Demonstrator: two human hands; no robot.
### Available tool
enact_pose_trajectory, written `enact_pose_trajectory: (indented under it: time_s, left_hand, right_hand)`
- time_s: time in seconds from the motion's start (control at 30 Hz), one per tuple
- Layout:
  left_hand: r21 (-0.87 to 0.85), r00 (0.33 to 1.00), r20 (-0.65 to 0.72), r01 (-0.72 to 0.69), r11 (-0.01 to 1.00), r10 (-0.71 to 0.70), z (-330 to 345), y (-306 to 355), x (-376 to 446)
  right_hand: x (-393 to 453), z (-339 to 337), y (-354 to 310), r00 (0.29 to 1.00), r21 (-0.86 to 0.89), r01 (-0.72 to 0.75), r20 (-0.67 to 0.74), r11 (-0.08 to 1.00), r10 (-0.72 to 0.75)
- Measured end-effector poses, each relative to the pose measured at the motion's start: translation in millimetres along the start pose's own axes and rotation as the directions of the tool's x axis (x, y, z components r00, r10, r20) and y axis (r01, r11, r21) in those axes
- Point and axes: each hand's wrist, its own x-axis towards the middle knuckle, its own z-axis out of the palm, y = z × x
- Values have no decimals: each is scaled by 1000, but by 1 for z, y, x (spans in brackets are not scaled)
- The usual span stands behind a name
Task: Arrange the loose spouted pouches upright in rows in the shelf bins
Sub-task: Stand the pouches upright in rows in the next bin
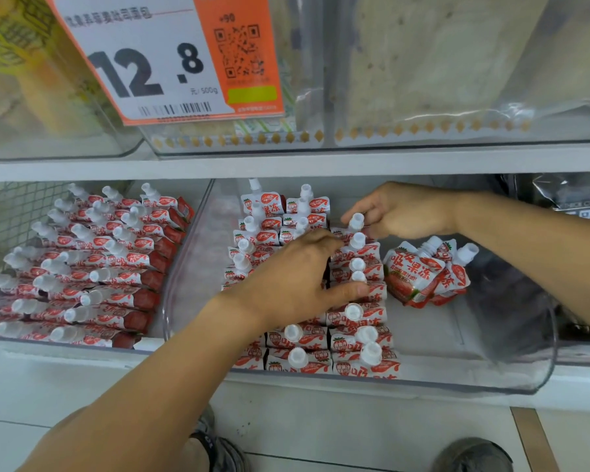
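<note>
1. Shop shelf (286, 163), clear bin (511, 379): pouch rows (358, 321) at middle, loose pouches (426, 274) lying just right.
2. Left hand (297, 277) flat, fingers straight, pressing rows: brace firmly.
3. Right hand (402, 212) pinching back pouch (356, 222): seat spout up, tight to neighbours.

Red-white spouted pouches (361, 321) upright in rows, loose pouches (426, 274) beside

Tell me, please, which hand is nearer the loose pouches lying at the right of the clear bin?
Right. The right hand is just above-left of the loose pouches; the left hand lies farther left, over the rows.
</note>
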Motion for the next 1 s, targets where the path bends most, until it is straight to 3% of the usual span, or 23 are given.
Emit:
enact_pose_trajectory:
  time_s: [0.13, 0.27, 0.33, 0.4, 0.5, 0.63, 0.77, 0.9, 1.0]
  left_hand:
    - [-65, 998, -68, -18, 998, 13, -5, 5, 5]
    - [-114, 999, -24, -36, 993, 34, -5, 10, 20]
    - [-90, 999, 21, -42, 995, 45, -2, 9, 26]
    - [-79, 999, 21, -47, 996, 49, 1, 6, 28]
    - [-56, 999, 16, -50, 997, 51, 4, 3, 28]
    - [-52, 998, 6, -60, 997, 61, 5, 1, 27]
    - [-46, 999, -1, -53, 998, 53, 7, 0, 26]
    - [-44, 998, -11, -58, 997, 58, 7, 1, 26]
    - [-37, 999, -15, -50, 998, 50, 7, 0, 25]
  right_hand:
    - [2, 0, 3, 996, 33, -73, 48, 997, 72]
    - [-7, 1, 4, 981, 17, 2, 196, 1000, -5]
    - [-13, -1, 6, 996, -174, -33, 77, 984, 47]
    - [-18, -3, 10, 989, -478, -144, -105, 866, 107]
    - [-22, -1, 15, 976, -650, -207, -79, 731, 205]
    - [-28, -5, 12, 968, -552, -204, 6, 809, 249]
    - [-34, 1, 1, 947, -640, -197, 71, 742, 312]
    - [-35, 2, 0, 951, -510, -255, 22, 821, 308]
    - [-35, -7, -9, 944, -495, -308, -53, 813, 326]
